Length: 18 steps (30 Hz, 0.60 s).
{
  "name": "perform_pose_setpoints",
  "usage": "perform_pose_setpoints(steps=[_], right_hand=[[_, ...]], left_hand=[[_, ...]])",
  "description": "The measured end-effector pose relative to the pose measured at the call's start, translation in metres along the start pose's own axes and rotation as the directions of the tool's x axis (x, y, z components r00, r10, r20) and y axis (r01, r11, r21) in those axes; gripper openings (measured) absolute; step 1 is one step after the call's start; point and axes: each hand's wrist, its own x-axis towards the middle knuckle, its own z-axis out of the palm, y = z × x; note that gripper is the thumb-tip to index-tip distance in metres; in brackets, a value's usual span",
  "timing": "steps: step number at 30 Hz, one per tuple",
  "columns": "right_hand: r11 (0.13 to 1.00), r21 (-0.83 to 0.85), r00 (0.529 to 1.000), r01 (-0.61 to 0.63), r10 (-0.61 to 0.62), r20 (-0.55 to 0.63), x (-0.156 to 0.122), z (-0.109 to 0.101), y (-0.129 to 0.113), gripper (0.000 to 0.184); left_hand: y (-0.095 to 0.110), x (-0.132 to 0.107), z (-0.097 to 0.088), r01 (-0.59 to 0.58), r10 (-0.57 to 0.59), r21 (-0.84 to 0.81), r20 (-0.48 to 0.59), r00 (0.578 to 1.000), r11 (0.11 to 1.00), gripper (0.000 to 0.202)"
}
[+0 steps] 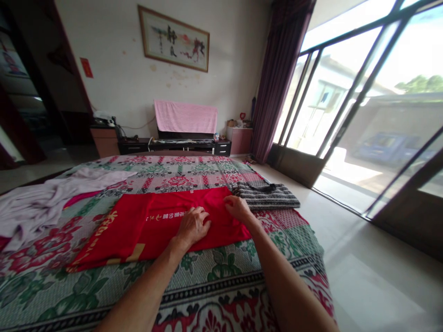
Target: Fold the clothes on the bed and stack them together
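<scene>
A red shirt [166,230] with white and gold printing lies folded into a long strip on the flowered bedspread [221,304]. On its middle rests my left hand [194,225], fingers bent and a little apart, pressing on the cloth. Farther right, my right hand [239,207] has its fingers closed on the shirt near its right end; the fingertips are partly hidden. Just beyond that hand lies a folded black-and-white striped garment [270,196].
A pale crumpled garment [44,198] is heaped at the left of the bed. Past the bed's far edge stands a low black cabinet [180,146] below a pink cloth [185,116]. Tiled floor [377,272] and glass doors [346,110] are on the right.
</scene>
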Motion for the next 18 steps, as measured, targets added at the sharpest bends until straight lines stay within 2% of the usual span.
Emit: perform_pose_setpoints(steps=[3, 6, 10, 15, 18], right_hand=[[0.992, -0.089, 0.996, 0.085, -0.083, 0.033, -0.003, 0.009, 0.005, 0.026], [0.989, -0.117, 0.996, 0.09, -0.086, 0.038, -0.003, 0.014, 0.01, 0.026], [0.99, -0.116, 0.996, 0.086, -0.089, -0.015, -0.003, 0.017, 0.008, 0.031], [0.971, -0.08, 0.974, 0.225, -0.227, -0.011, -0.001, 0.027, 0.008, 0.027], [0.964, -0.059, 0.964, 0.261, -0.263, -0.034, 0.002, 0.034, 0.016, 0.026]], left_hand=[[0.003, -0.002, -0.002, 0.01, -0.01, -0.002, 0.035, 0.999, 1.0, 0.018], [0.006, -0.002, -0.004, 0.037, -0.036, -0.014, 0.029, 0.999, 0.999, 0.016], [0.006, -0.002, -0.005, 0.055, -0.054, -0.019, 0.038, 0.998, 0.998, 0.017], [0.007, -0.002, -0.005, 0.077, -0.075, -0.033, 0.048, 0.996, 0.996, 0.019], [0.003, -0.001, -0.014, 0.116, -0.115, -0.051, 0.023, 0.993, 0.992, 0.022]])
